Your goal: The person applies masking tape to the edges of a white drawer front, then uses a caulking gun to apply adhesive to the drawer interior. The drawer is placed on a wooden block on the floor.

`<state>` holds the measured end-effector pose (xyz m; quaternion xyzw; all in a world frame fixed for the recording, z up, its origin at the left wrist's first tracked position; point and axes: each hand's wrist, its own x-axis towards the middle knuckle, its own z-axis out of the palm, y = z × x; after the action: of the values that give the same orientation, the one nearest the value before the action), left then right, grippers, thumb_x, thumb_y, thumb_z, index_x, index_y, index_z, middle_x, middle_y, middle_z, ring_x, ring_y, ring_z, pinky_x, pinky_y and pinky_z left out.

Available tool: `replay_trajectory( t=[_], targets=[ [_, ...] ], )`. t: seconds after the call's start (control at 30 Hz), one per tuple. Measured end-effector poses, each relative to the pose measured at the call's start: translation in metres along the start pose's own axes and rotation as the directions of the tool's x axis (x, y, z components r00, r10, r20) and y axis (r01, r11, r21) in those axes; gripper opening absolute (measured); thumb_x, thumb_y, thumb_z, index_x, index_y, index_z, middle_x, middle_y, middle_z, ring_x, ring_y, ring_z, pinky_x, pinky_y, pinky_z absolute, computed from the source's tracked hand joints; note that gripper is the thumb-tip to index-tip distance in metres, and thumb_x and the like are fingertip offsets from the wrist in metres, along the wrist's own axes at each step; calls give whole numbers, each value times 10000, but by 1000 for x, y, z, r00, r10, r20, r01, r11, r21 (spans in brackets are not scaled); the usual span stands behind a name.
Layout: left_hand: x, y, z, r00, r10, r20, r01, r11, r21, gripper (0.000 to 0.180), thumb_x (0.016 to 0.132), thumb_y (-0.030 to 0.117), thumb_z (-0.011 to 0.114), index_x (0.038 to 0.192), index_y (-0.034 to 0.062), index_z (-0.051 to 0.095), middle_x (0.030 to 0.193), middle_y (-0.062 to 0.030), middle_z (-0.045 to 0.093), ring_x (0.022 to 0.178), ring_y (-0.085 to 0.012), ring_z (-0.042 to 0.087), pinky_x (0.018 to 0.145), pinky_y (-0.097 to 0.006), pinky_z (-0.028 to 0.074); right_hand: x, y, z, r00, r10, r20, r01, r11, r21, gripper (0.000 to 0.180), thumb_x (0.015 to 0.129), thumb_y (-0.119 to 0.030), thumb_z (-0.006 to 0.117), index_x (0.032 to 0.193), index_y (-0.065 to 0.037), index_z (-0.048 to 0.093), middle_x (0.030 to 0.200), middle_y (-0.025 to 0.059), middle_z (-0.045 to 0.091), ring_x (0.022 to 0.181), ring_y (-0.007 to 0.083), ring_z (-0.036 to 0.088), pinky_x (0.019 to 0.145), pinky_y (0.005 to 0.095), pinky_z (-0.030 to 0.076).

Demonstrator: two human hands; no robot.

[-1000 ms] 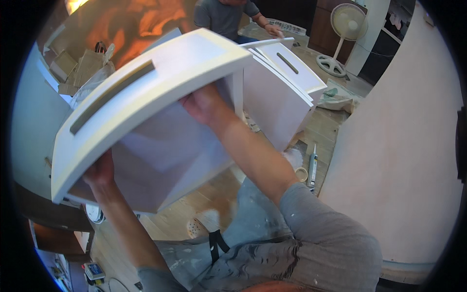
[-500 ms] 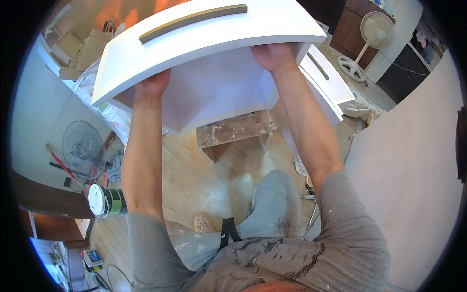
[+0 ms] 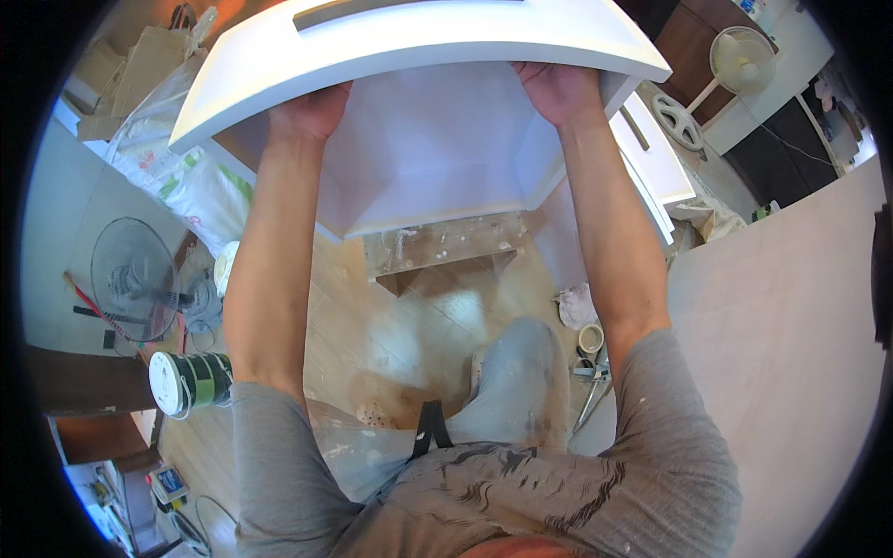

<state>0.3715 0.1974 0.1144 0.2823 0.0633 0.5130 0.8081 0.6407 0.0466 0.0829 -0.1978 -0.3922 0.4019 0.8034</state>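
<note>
I hold a white drawer [image 3: 419, 139] up in front of me with both hands, its front panel with a long recessed handle slot [image 3: 391, 9] turned toward me at the top. My left hand [image 3: 312, 112] grips the drawer's left side just under the front panel. My right hand [image 3: 558, 91] grips its right side the same way. The open box of the drawer faces down and away, above a paint-spattered wooden stool [image 3: 442, 251].
A standing fan [image 3: 135, 279] and a cable reel [image 3: 186, 381] lie at left on the wooden floor. Another white drawer [image 3: 651, 167] and a second fan [image 3: 735, 65] are at right. A large plywood panel [image 3: 791, 316] fills the right. Tape roll [image 3: 590, 338] near my foot.
The drawer has swung from tilted at my left to level and centred, then risen higher. My view has turned so that the stool and floor show beneath it.
</note>
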Motion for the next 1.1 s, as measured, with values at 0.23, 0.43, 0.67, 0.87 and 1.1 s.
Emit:
replay_trajectory(
  t=[0.23, 0.43, 0.67, 0.87, 1.1],
  targets=[
    [5, -1, 3, 999, -20, -31, 20, 1000, -23, 443, 1047, 381, 525, 1326, 39, 559, 1305, -120, 622, 1214, -279, 603, 1081, -450, 512, 15, 14, -7, 970, -57, -236, 69, 997, 41, 217, 1007, -269, 660, 1188, -153, 637, 1092, -1, 722, 979, 147, 683, 805, 295, 548],
    [14, 6, -14, 998, -43, 49, 42, 999, 17, 422, 1066, 349, 477, 1354, 49, 544, 1322, -119, 623, 1222, -288, 614, 1071, -454, 530, 13, 15, 15, 995, -1, -97, 1, 1000, 3, 207, 1029, -285, 631, 1188, -153, 631, 1109, -8, 709, 1014, 141, 671, 850, 315, 540],
    [-20, -1, -8, 994, 53, 94, -72, 974, 213, 386, 972, 32, 593, 1352, 20, 527, 1315, -145, 604, 1259, -304, 585, 1153, -483, 483, 14, 6, 29, 984, 41, -176, -52, 997, -62, 280, 1065, -290, 556, 1223, -72, 630, 1194, 48, 685, 1117, 201, 661, 954, 377, 579],
    [-56, 25, -4, 972, -47, 230, 20, 993, 115, 518, 866, -76, 634, 1362, -41, 489, 1323, -184, 588, 1284, -347, 566, 1205, -541, 422, 9, -1, 30, 991, 66, -115, -81, 987, -137, 247, 1038, -118, 574, 1271, -38, 590, 1229, 87, 660, 1142, 229, 652, 1012, 409, 570],
    [-58, 37, 4, 980, -46, 194, 20, 991, 133, 383, 857, -71, 621, 1233, -90, 551, 1204, -168, 646, 1218, -344, 608, 1187, -571, 433, -16, -22, 46, 997, 82, 10, -78, 968, -238, 393, 912, 111, 614, 1295, 24, 582, 1251, 149, 650, 1200, 307, 629, 1090, 466, 530]
  ],
)
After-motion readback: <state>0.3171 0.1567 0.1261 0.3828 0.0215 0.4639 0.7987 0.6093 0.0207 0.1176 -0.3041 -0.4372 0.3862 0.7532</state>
